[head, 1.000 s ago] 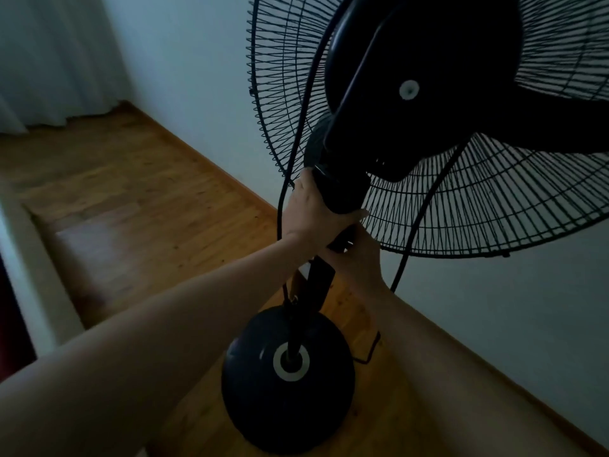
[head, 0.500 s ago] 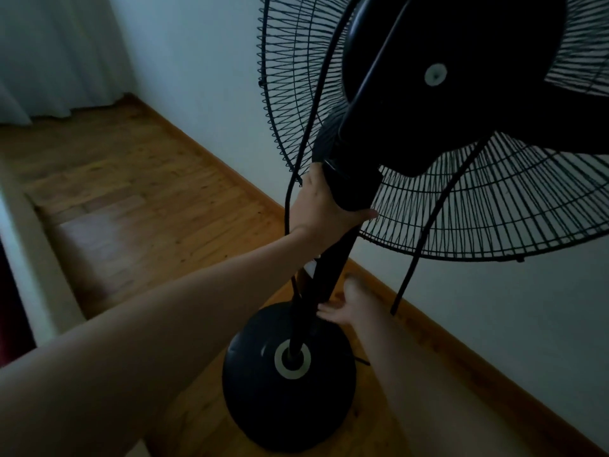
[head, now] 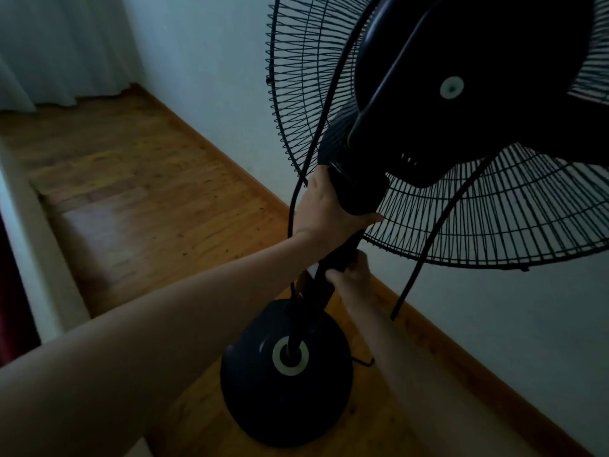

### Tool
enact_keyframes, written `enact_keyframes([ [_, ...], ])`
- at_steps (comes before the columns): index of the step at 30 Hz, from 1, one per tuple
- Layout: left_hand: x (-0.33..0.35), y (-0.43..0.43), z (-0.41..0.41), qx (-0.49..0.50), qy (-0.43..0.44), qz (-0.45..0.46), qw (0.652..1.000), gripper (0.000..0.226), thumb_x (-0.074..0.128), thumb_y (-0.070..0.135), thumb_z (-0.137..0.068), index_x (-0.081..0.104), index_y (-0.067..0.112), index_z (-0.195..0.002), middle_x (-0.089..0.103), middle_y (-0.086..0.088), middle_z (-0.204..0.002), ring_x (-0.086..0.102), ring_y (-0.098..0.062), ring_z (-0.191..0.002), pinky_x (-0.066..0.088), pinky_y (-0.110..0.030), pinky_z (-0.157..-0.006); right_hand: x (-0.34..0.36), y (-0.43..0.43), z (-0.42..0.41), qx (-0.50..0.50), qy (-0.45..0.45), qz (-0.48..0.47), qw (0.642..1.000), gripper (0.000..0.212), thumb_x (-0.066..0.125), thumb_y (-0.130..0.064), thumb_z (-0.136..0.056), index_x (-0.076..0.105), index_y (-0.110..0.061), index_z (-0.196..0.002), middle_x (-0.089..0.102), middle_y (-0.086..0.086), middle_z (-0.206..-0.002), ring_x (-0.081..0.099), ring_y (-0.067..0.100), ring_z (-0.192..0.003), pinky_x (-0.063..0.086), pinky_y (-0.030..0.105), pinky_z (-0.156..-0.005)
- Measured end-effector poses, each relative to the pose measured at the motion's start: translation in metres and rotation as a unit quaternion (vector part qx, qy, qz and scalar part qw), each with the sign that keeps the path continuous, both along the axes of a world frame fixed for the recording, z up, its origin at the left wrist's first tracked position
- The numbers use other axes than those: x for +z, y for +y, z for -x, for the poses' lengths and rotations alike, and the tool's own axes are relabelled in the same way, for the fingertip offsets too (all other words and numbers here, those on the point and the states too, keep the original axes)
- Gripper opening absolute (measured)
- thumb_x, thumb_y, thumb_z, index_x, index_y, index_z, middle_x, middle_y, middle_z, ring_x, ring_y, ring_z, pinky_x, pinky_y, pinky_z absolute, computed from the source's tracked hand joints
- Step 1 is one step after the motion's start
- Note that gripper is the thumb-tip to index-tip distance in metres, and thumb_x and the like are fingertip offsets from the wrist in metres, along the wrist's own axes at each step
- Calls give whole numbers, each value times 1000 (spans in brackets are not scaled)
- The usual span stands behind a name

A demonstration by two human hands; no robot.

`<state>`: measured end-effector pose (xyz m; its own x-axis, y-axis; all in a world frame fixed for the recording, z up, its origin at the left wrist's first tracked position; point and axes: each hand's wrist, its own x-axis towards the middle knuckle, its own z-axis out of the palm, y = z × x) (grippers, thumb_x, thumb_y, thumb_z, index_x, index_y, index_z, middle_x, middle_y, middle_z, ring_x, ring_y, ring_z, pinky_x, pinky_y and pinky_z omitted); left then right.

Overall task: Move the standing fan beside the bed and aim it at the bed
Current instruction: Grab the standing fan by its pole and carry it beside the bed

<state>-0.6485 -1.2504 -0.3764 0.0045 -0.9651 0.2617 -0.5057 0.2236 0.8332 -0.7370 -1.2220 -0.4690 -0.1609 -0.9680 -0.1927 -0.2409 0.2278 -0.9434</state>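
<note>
A black standing fan fills the right half of the view. Its wire cage (head: pixel 461 219) and dark motor housing (head: pixel 461 94) are close to the camera, seen from behind, and its round base (head: pixel 263 400) rests on the wooden floor. My left hand (head: pixel 324 212) is wrapped around the neck just under the motor housing. Lower down, my right hand (head: pixel 352 278) grips the black pole (head: pixel 333 258). A black power cord (head: pixel 298 199) hangs down past my left hand. Only a pale bed edge (head: pixel 29 232) shows at the left.
A white wall (head: pixel 494 324) with a wooden skirting board runs close behind the fan on the right. White curtains (head: pixel 49 51) hang at the far end. A strip of wooden floor (head: pixel 148 209) lies between the wall and the bed edge.
My right hand dropped to near the base half a second ago and has come back up, closing on the pole below my left hand. My left hand kept its grip.
</note>
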Motion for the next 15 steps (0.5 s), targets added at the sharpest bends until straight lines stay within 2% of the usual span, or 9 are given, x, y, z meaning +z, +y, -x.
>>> enact_keyframes([
  [1,0,-1,0,-1,4,-2,1000,88,81,44,-56,33,12,-122,48,-6,-123,50,-19,-106,45,-29,-81,-6,-1,-2,28,7,-23,999,35,69,-3,-73,47,-17,-96,56,-12,-80,55,1,-74,44,8,-54],
  [2,-1,-2,0,-2,6,-2,1000,88,81,44,-56,33,12,-122,48,-6,-123,49,-18,-107,45,-29,-82,-9,-1,-4,49,14,-29,998,45,74,-9,-70,47,-19,-105,59,-12,-93,57,2,-86,49,13,-67],
  [4,-1,-4,-1,-3,9,5,1000,89,81,44,-56,34,12,-123,48,-4,-123,48,-16,-108,45,-29,-85,-13,-6,-10,27,30,-11,999,68,81,-18,-64,46,-12,-122,61,1,-114,57,16,-107,52,34,-89],
  [6,1,-5,-2,-6,14,12,1000,86,80,47,-56,37,13,-122,51,-3,-121,49,-15,-108,45,-29,-87,-16,-12,-14,-18,22,24,999,74,83,-20,-61,48,-11,-126,61,7,-120,58,23,-112,51,43,-95],
  [8,4,-7,-3,-9,10,16,1000,83,79,50,-56,39,13,-120,54,-3,-118,52,-17,-107,47,-31,-88,-17,-14,-16,-40,36,26,998,72,82,-20,-62,50,-11,-126,62,7,-121,58,23,-114,51,42,-95],
  [11,8,-7,-5,-12,-6,19,1000,84,78,51,-57,40,14,-122,55,-3,-119,52,-18,-108,49,-36,-90,-18,-16,-14,-43,84,26,995,70,82,-24,-64,52,-14,-126,62,4,-123,57,21,-116,50,32,-95],
  [15,14,-4,-8,-22,-38,15,999,86,78,50,-57,39,13,-124,55,-3,-121,52,-18,-109,49,-39,-92,-15,-16,-13,-48,89,15,995,76,83,-26,-62,49,-18,-129,60,1,-127,55,19,-119,42,22,-87],
])
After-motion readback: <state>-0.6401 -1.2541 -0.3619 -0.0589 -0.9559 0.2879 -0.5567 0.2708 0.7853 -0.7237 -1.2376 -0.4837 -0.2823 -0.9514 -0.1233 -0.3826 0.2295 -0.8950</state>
